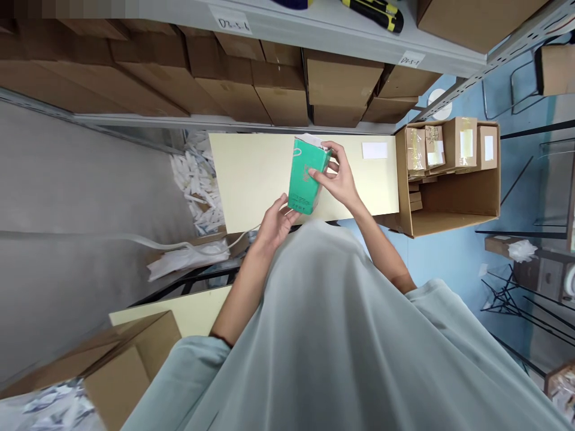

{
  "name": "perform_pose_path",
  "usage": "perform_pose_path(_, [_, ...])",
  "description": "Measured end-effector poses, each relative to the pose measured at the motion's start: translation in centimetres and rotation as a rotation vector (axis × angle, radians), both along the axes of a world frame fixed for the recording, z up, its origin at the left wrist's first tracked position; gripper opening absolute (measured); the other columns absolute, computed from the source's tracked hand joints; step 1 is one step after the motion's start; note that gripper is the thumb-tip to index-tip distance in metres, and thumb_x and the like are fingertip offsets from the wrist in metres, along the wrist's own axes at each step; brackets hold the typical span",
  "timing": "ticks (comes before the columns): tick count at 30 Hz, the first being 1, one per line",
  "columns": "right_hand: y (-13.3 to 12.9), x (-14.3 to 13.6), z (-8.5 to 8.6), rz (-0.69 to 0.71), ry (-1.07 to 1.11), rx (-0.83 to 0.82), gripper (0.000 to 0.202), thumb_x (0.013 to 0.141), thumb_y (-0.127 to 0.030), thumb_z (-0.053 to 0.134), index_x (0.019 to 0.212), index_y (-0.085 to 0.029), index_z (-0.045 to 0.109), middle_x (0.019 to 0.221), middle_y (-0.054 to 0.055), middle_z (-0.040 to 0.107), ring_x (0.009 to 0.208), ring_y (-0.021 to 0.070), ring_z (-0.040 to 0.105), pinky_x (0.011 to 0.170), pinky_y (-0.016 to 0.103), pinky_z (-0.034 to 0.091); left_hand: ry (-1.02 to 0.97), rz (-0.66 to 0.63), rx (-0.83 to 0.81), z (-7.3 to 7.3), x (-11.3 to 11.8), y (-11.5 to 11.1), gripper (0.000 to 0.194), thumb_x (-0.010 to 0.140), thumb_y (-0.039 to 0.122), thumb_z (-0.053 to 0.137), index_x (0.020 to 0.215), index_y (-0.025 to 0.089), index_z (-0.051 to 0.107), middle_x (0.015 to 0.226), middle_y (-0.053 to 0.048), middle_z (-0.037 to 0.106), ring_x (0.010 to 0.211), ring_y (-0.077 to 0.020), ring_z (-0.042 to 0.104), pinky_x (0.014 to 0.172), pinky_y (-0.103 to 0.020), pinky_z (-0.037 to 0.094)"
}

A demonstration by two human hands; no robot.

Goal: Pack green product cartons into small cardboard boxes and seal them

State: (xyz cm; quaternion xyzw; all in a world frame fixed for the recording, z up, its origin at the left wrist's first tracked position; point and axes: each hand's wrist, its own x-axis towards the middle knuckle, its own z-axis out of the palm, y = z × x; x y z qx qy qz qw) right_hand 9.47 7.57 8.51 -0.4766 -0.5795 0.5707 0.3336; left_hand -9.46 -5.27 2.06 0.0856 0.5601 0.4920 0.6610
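Note:
A green box [306,175] with printing on its face is held up over the pale yellow table [256,179], tilted slightly. Its white top end looks raised or torn; I cannot tell which. My right hand [340,176] grips the upper right side, thumb on the printed face and fingers behind the edge. At the lower left corner, my left hand [276,224] supports the bottom, with its fingers partly hidden under the box. A white label [374,150] lies on the table to the right of the box.
An open carton [449,224] with several small brown boxes stands at the table's right end. Brown boxes [283,99] fill the shelf behind. White paper scraps [197,179] are heaped to the left. Another open carton [130,365] sits at lower left.

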Motion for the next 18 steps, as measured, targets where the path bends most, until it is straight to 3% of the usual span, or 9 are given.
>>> perform_pose_path(3, [-1.7, -0.3, 0.2, -0.038, -0.064, 0.119, 0.081, 0.094, -0.079, 0.082, 0.154, -0.033, 0.055, 0.17, 0.014, 0.053, 0.154, 0.0345, 0.06, 0.122, 0.055, 0.065, -0.01, 0.016, -0.02, -1.0, -0.3, 1.5, 0.063, 0.084, 0.083, 0.085, 0.099, 0.025, 0.066, 0.106, -0.015, 0.081, 0.123, -0.0333, 0.083, 0.113, -0.046, 0.07])
perform_pose_path(6, [-3.6, 0.2, 0.5, 0.039, -0.142, 0.267, 0.067, 0.097, -0.073, 0.082, 0.147, -0.032, 0.064, 0.171, 0.017, 0.053, 0.166, 0.0396, 0.052, 0.132, 0.062, 0.056, -0.021, 0.017, -0.032, -1.2, -0.4, 3.2, 0.069, 0.084, 0.09, 0.076, 0.101, 0.023, 0.071, 0.105, -0.018, 0.082, 0.124, -0.0389, 0.082, 0.108, -0.049, 0.072])
perform_pose_path(8, [-4.9, 0.9, 0.6, 0.173, -0.181, 0.366, 0.052, 0.1, -0.067, 0.081, 0.136, -0.032, 0.071, 0.172, 0.016, 0.055, 0.168, 0.0422, 0.05, 0.136, 0.066, 0.052, -0.025, 0.014, -0.018, -1.0, -0.3, 4.2, 0.075, 0.083, 0.094, 0.072, 0.106, 0.022, 0.076, 0.105, -0.018, 0.084, 0.123, -0.0434, 0.082, 0.099, -0.053, 0.073])
perform_pose_path(11, [-6.7, 1.9, 0.0, 0.398, -0.23, 0.457, 0.034, 0.105, -0.06, 0.074, 0.123, -0.032, 0.076, 0.164, 0.014, 0.067, 0.162, 0.0436, 0.06, 0.139, 0.068, 0.05, -0.046, -0.032, 0.0, -0.4, 0.0, 5.7, 0.088, 0.078, 0.101, 0.068, 0.114, 0.021, 0.08, 0.104, -0.018, 0.086, 0.117, -0.0476, 0.082, 0.092, -0.057, 0.071])
perform_pose_path(14, [-8.3, 2.7, -1.0, 0.61, -0.294, 0.422, 0.027, 0.113, -0.055, 0.064, 0.125, -0.035, 0.076, 0.152, 0.01, 0.077, 0.158, 0.0413, 0.067, 0.141, 0.065, 0.05, -0.058, -0.067, 0.01, 0.1, 0.5, 6.9, 0.098, 0.073, 0.106, 0.068, 0.117, 0.02, 0.081, 0.106, -0.018, 0.087, 0.111, -0.0454, 0.083, 0.093, -0.056, 0.069])
perform_pose_path(18, [-8.8, 3.8, -1.8, 0.825, -0.34, 0.324, 0.022, 0.116, -0.054, 0.06, 0.127, -0.045, 0.075, 0.149, -0.002, 0.081, 0.163, 0.0369, 0.064, 0.145, 0.066, 0.045, -0.034, -0.099, 0.053, 0.4, 1.5, 8.0, 0.098, 0.074, 0.107, 0.066, 0.118, 0.02, 0.079, 0.111, -0.016, 0.086, 0.11, -0.0405, 0.082, 0.095, -0.05, 0.066])
